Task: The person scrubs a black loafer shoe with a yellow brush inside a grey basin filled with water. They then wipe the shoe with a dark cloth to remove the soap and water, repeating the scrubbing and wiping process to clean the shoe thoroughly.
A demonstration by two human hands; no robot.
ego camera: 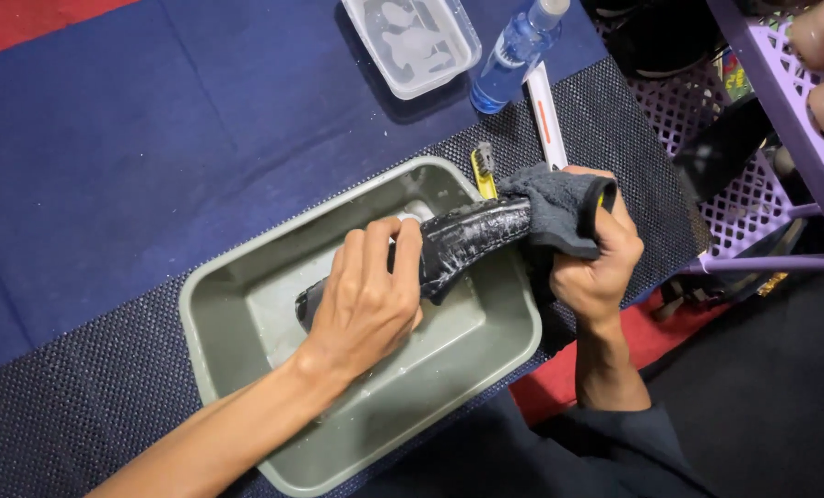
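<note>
While the left hand (367,300) clamps down over a black shoe (449,247), fingers curled round its middle, the shoe lies across a grey-green plastic tub (246,323), toe end toward the far-right rim. R hand (601,263) is fisted round a dark grey cloth (559,207) wrapped on the shoe's end. Tub sits on a black mesh mat (80,406) over the blue tabletop (107,157). Just beyond: yellow brush (482,172), white tube (545,115), blue spray bottle (515,55), clear lidded box (412,41). Purple rack (781,120) at far right.
</note>
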